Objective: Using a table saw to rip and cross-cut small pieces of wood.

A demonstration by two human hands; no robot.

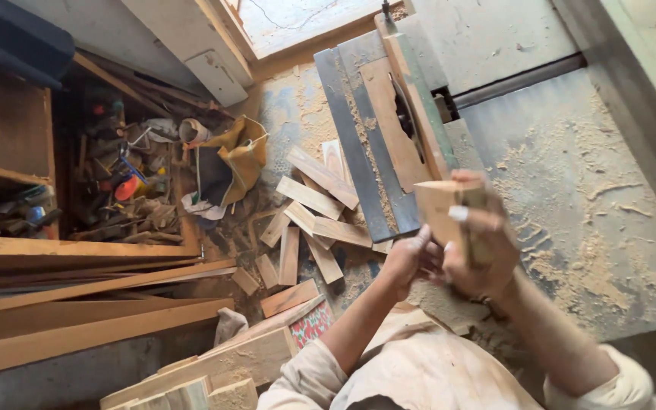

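Closely Held: One Wooden Block, Both Hands

Right hand closed around a pale wooden block, raised above the sawdust-strewn tabletop, apparently for inspection. Left hand curled against its lower edge, steadying. Block: squared, light, clean-cut faces. Beyond: saw blade slot; offcuts on the floor.

Soft daylight falls evenly from above, brightest at the pale pane along the top edge; the tool-filled box sits in shadow, and the hands blur slightly.
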